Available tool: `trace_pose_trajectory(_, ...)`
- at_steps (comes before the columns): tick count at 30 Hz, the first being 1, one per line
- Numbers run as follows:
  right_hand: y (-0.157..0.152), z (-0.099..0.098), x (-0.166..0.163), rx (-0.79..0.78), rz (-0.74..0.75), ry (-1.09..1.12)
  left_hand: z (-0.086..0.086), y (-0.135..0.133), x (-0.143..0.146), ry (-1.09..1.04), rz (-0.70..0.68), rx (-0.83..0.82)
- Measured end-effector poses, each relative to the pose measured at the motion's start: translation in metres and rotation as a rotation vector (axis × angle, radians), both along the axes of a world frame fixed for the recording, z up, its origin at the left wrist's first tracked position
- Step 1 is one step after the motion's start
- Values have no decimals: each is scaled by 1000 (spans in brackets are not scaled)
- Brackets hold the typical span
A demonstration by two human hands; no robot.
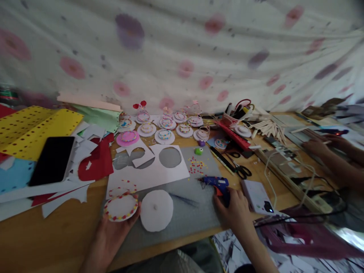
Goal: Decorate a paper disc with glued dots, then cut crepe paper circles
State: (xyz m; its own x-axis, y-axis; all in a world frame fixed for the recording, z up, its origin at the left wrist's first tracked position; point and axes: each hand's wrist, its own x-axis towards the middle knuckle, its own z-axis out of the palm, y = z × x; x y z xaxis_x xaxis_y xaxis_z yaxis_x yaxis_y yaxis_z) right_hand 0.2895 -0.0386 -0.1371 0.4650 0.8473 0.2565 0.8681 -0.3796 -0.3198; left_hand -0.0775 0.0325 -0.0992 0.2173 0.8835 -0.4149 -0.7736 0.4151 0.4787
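My left hand (113, 231) grips a small round white piece (121, 207) by its edge; red and yellow bits line its rim. My right hand (236, 208) is closed round the handle of a blue hot glue gun (214, 182), whose nozzle points left over the grey mat (196, 218). Between the hands lies a white paper disc (157, 211) with a small spot in its middle. Tweezers (183, 199) rest beside it. Loose red and yellow bits (197, 166) are scattered behind the glue gun. A white sheet with round cut-outs (148, 180) lies behind the disc.
Several decorated round pieces (164, 135) stand at the back. Coloured paper scraps and a black-screened phone (53, 161) cover the left side. Scissors (241, 171), a power bank (257, 196), cables and a power strip (295, 184) lie right. Another person's hands (318, 146) work at far right.
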Motion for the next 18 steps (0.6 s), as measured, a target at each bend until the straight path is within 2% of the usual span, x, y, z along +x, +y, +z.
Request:
trace_pose_trajectory(6,6,1,5,7,28,137,9,4,6,101,-1,4)
trace_pose_trajectory(11,-8,18,23,44,47,264,3,7,3,141,-13,-22)
trace_pose_trajectory(13,-21,29,41,74,3,303,-1,8,1,172,-17,-50)
trace_pose_trajectory(18,-59,49,112,156,-249,402,-5,10,-1,227,-16,-75)
